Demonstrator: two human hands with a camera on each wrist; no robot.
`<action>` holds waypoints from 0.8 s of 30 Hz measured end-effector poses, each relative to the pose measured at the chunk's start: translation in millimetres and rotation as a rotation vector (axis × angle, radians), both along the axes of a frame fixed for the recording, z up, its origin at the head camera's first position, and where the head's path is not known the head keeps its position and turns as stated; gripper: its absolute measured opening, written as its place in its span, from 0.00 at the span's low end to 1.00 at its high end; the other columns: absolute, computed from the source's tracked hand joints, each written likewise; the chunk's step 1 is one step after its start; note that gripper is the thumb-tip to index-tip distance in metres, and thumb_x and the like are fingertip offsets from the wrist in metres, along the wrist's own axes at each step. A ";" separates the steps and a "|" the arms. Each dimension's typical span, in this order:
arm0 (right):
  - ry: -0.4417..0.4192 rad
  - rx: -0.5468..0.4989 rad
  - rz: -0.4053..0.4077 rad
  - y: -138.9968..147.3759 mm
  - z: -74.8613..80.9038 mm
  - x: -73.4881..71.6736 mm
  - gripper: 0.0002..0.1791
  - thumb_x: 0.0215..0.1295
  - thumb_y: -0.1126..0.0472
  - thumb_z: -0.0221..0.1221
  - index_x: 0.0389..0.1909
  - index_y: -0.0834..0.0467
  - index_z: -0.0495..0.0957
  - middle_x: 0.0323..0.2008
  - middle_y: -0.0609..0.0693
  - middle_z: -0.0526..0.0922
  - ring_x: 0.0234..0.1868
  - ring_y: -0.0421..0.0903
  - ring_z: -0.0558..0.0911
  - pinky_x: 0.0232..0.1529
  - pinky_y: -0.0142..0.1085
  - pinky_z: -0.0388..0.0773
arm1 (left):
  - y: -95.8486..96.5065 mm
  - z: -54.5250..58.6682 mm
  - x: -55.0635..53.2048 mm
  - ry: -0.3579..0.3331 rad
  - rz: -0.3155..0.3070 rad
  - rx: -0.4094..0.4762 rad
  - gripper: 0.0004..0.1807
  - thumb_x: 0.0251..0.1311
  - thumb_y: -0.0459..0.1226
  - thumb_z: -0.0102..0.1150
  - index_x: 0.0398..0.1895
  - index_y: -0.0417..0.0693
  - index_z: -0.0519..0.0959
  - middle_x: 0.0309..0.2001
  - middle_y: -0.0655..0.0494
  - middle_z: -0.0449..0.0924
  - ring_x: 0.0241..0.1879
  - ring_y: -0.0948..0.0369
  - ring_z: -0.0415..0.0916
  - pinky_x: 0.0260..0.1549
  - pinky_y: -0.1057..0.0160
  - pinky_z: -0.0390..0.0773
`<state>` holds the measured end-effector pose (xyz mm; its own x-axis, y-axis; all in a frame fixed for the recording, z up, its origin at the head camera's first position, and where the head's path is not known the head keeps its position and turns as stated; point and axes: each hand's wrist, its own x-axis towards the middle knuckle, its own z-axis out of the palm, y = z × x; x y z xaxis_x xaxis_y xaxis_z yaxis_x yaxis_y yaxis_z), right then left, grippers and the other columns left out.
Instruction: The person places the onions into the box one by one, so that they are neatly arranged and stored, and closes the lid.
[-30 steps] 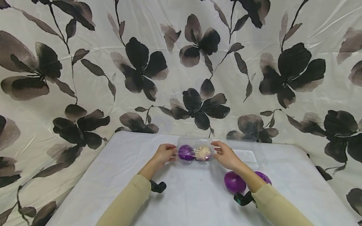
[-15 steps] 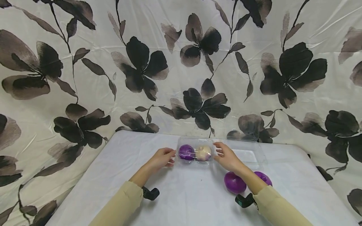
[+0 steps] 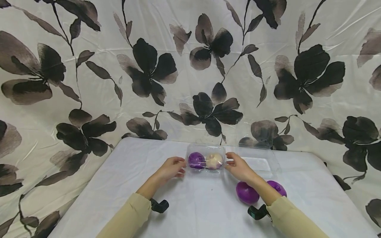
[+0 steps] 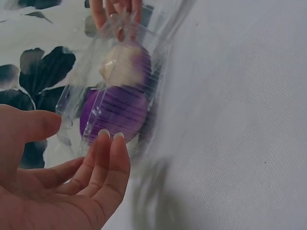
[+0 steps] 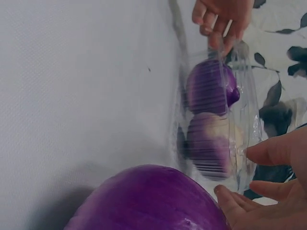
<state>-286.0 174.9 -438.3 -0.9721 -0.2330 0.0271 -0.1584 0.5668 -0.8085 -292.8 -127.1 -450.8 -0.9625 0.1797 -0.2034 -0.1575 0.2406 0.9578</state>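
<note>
A clear plastic clamshell box (image 3: 205, 147) lies lid down on the white table, its right end near my right hand. Inside it sit a purple onion (image 3: 196, 160) and a cream-and-purple onion (image 3: 214, 161), side by side. My left hand (image 3: 171, 169) is at the box's left end, thumb and fingers spread apart. In the left wrist view its fingertips (image 4: 117, 143) overlap the box wall; firm contact cannot be told. My right hand (image 3: 238, 166) is at the other end, its thumb (image 5: 264, 151) at the box's rim, fingers loosely extended.
Two more purple onions stand by my right forearm: one left of it (image 3: 247, 192), another partly hidden behind it (image 3: 277, 188). A second clear box (image 3: 272, 165) stands with its lid up at the back right. Floral cloth (image 3: 166, 99) hangs behind the table (image 3: 131, 155).
My left hand drew back from the box's left end, then came slightly closer again. My right hand has shifted slightly at the right end. The box has hardly moved.
</note>
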 end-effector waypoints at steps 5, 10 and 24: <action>-0.014 0.017 -0.004 -0.9 -0.6 1.2 0.30 0.70 0.68 0.56 0.70 0.73 0.62 0.66 0.71 0.71 0.64 0.65 0.76 0.63 0.54 0.78 | 1.4 0.2 2.0 0.000 0.003 0.025 0.23 0.74 0.35 0.53 0.65 0.27 0.69 0.55 0.33 0.78 0.44 0.51 0.81 0.42 0.56 0.88; -0.022 0.025 -0.001 -1.0 -0.1 1.5 0.30 0.69 0.67 0.56 0.68 0.76 0.63 0.60 0.69 0.77 0.60 0.63 0.79 0.61 0.53 0.79 | 2.8 -1.9 1.3 0.000 0.009 0.055 0.23 0.73 0.32 0.53 0.65 0.26 0.69 0.53 0.32 0.78 0.41 0.54 0.80 0.41 0.58 0.88; -0.140 -0.078 0.011 -2.6 1.5 2.0 0.28 0.71 0.70 0.52 0.68 0.80 0.61 0.36 0.62 0.86 0.29 0.45 0.82 0.36 0.38 0.84 | 7.8 -6.2 0.6 -0.062 0.000 0.169 0.25 0.71 0.28 0.50 0.69 0.26 0.64 0.46 0.34 0.81 0.36 0.57 0.81 0.41 0.57 0.89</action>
<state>-284.1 172.3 -436.7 -0.9651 -0.2457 -0.0901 -0.0466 0.5003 -0.8646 -292.2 -119.4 -457.0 -0.9491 0.2160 -0.2291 -0.2175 0.0767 0.9731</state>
